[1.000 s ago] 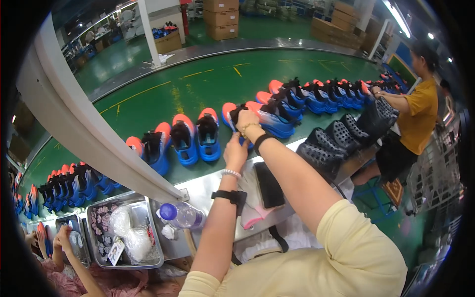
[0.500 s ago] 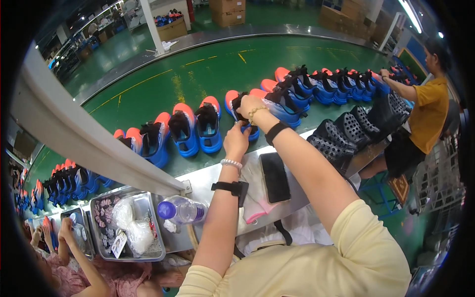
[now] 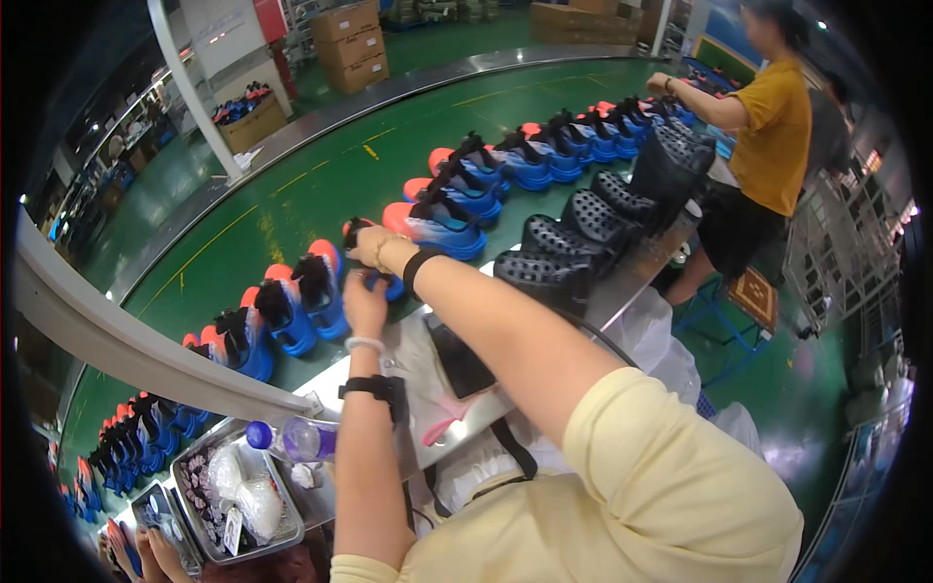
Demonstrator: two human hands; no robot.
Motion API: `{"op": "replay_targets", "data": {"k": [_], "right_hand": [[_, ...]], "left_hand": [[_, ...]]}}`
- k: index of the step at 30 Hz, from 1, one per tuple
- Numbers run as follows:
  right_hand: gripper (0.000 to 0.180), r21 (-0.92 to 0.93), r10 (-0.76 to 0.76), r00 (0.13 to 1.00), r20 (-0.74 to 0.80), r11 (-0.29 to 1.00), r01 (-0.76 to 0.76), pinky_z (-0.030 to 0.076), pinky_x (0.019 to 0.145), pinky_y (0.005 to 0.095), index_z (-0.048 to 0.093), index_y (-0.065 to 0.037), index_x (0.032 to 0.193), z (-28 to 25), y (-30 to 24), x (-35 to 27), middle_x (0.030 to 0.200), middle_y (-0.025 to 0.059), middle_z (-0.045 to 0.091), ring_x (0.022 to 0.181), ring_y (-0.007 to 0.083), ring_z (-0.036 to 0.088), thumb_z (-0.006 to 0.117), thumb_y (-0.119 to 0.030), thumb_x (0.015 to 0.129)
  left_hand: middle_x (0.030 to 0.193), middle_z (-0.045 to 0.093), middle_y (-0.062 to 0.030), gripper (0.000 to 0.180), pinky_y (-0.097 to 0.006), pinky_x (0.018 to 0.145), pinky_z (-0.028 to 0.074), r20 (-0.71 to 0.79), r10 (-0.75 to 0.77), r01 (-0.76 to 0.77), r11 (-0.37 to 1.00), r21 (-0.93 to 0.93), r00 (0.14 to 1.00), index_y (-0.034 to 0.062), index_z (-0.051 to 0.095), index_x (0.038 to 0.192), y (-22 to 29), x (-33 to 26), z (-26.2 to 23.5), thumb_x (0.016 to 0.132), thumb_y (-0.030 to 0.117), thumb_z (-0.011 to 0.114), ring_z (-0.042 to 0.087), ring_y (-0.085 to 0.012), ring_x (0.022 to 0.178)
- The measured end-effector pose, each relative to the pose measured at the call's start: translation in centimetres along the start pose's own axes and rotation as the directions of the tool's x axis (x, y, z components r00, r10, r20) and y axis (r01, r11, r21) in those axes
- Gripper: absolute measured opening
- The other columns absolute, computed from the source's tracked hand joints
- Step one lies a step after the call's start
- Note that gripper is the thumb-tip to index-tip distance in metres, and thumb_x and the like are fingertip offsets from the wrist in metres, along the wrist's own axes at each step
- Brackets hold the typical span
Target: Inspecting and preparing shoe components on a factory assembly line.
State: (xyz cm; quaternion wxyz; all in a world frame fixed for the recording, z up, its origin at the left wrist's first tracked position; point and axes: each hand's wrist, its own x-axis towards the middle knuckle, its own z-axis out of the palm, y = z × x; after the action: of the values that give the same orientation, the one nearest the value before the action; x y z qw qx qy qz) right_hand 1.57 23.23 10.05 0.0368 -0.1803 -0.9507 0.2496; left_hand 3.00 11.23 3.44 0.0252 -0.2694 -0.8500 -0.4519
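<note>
On a green surface stand blue and orange sneakers with black collars in a curved row. Both hands are at one sneaker [image 3: 395, 289] of this row, which they largely cover. My right hand [image 3: 371, 245] is closed over its upper part near the black collar. Close below, my left hand [image 3: 365, 299] grips its near side; its fingertips are partly hidden. Just left stands another sneaker [image 3: 319, 291], and to the right lies a sneaker with an orange toe [image 3: 432, 231].
Black perforated clogs [image 3: 544, 267] stand right of my arms. A dark phone [image 3: 457, 358] lies by the ledge, with a purple-capped bottle [image 3: 303, 440] and metal tray [image 3: 296, 530] at left. A white post [image 3: 155, 340] crosses the left. A person in yellow [image 3: 777, 136] stands at right.
The view has swung right, so the belt, sneakers and clogs appear further left. Both hands stay on the sneaker. The yellow-shirted person's hand has lifted off the shoes.
</note>
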Motion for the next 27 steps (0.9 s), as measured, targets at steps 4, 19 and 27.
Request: {"op": "replay_targets", "data": {"k": [4,19,27], "right_hand": [[0.051,0.144,-0.486,0.866,0.115,0.871,0.469,0.050,0.082,0.0355,0.065,0.001,0.106,-9.4,-0.5,-4.7,0.094,0.0172,0.069,0.089,0.0301,0.066,0.062,-0.043,0.083],[0.053,-0.177,0.173,0.614,-0.770,0.866,-0.467,0.045,0.087,0.0428,0.054,0.002,0.116,-38.6,33.7,-27.9,0.105,0.0263,0.060,0.101,0.0385,0.057,0.064,-0.038,0.083],[0.070,-0.217,0.332,0.722,-0.607,0.805,-0.553,0.045,0.092,0.0398,0.055,0.004,0.118,-37.5,37.1,-28.3,0.111,0.0266,0.061,0.108,0.0362,0.058,0.069,-0.049,0.074]], "left_hand": [[0.118,0.054,-0.0208,0.038,-0.042,0.098,0.039,-0.447,0.296,-0.194,0.946,0.260,0.844,-0.0002,0.058,0.108,2.8,1.0,-1.5,0.072,-0.008,0.048,0.046,-0.0367,0.117],[0.115,0.062,-0.0197,0.069,-0.045,0.091,0.047,0.416,-0.086,-0.163,0.834,0.526,0.905,0.0168,0.031,0.144,15.6,6.9,13.7,0.083,0.033,0.058,0.055,-0.0410,0.112],[0.098,0.069,-0.0120,0.025,-0.039,0.084,0.050,0.498,0.135,-0.345,0.868,0.358,0.856,0.0122,0.071,0.097,10.1,10.2,11.7,0.073,0.020,0.069,0.065,-0.0299,0.091]]}}
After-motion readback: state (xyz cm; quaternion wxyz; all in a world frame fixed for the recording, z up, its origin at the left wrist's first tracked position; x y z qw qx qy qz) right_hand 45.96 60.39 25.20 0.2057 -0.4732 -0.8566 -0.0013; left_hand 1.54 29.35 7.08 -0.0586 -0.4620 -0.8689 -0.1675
